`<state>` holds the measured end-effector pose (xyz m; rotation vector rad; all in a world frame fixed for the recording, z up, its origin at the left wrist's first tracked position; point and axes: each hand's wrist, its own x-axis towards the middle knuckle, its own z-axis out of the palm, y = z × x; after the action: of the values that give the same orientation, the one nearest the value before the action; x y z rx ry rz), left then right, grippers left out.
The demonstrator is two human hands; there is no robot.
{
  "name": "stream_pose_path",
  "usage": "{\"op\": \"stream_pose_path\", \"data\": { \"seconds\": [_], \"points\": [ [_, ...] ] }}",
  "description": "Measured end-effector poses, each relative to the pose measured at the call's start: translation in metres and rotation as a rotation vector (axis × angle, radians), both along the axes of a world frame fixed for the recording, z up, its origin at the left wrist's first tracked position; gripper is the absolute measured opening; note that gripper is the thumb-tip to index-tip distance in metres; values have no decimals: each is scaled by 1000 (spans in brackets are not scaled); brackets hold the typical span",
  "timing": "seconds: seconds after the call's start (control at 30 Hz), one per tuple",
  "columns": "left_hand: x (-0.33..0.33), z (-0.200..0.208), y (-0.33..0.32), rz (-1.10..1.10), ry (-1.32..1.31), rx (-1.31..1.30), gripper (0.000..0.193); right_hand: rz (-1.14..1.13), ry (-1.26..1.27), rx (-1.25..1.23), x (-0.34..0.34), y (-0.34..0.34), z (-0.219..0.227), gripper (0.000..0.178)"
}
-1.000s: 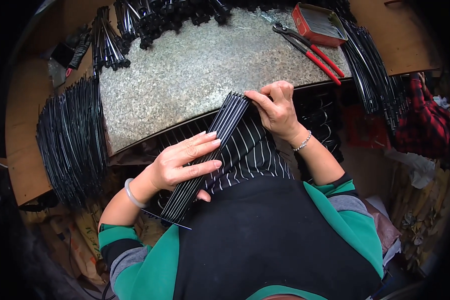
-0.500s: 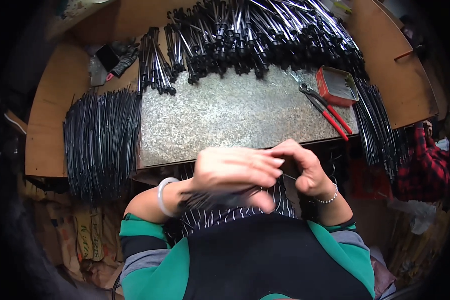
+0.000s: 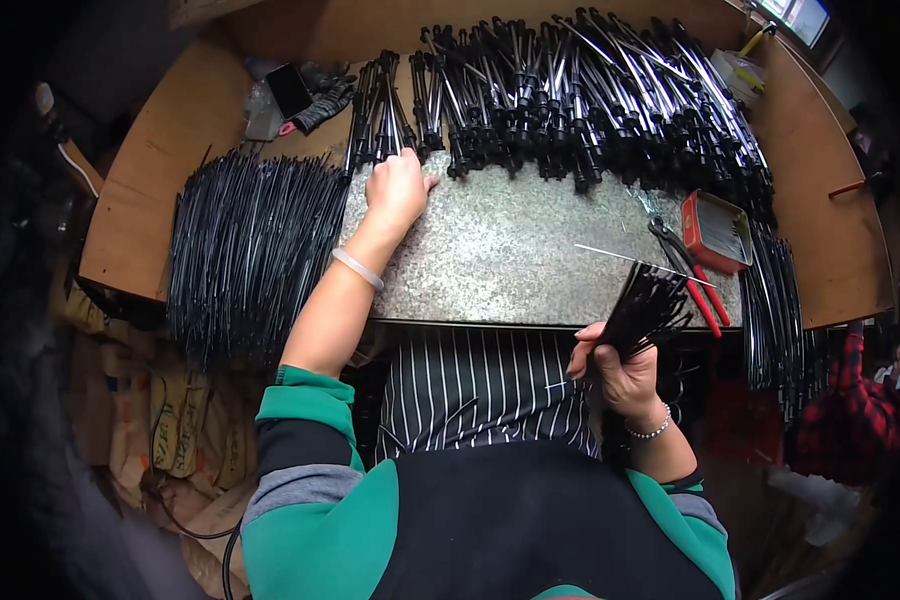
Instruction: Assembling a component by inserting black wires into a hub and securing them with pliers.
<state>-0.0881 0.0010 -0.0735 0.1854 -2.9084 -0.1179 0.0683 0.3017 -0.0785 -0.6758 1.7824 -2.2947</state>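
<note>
My left hand (image 3: 398,190) reaches to the back left of the speckled work surface (image 3: 490,250). Its fingers are curled down at the near black ends of a bundle of shiny rods (image 3: 395,110), and what they grip is hidden. At the front edge, my right hand (image 3: 625,380) is closed round the base of a bundle of thin black strands (image 3: 650,310), which fan out upward. A short thin piece (image 3: 560,385) sticks out left of its fingers. Across the strands' tips runs a thin pale wire (image 3: 610,252); whether it touches them I cannot tell.
Pliers with red handles (image 3: 705,290) lie beside a red open tin (image 3: 720,230) at the right. Many black-ended rods (image 3: 570,100) are heaped along the back. Long black strands (image 3: 255,260) hang over the left edge, more (image 3: 770,310) over the right. A dark phone (image 3: 288,90) and glove (image 3: 325,95) lie back left.
My hands were close together before my lap, the left blurred over the dark strands. Now the left has gone forward to the rods, while the right holds the strands upright. The view has shifted.
</note>
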Motion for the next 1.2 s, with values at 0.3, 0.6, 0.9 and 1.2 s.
{"op": "stream_pose_path", "data": {
  "seconds": [0.3, 0.6, 0.9, 1.2],
  "points": [
    [-5, 68, -11, -152, 757, 10, 17, -27, -57, 37, -1, -1, -2, 32],
    [22, 206, 8, -716, 1430, 1140, 22, 4, -66, 17, -1, -6, 2, 37],
    [53, 161, 56, -955, 769, 1461, 32, 38, -60, 4, -7, -14, 15, 31],
    [122, 150, 63, -1055, 603, 1630, 47, 77, -27, -156, 2, -18, 27, 32]
  ]
}}
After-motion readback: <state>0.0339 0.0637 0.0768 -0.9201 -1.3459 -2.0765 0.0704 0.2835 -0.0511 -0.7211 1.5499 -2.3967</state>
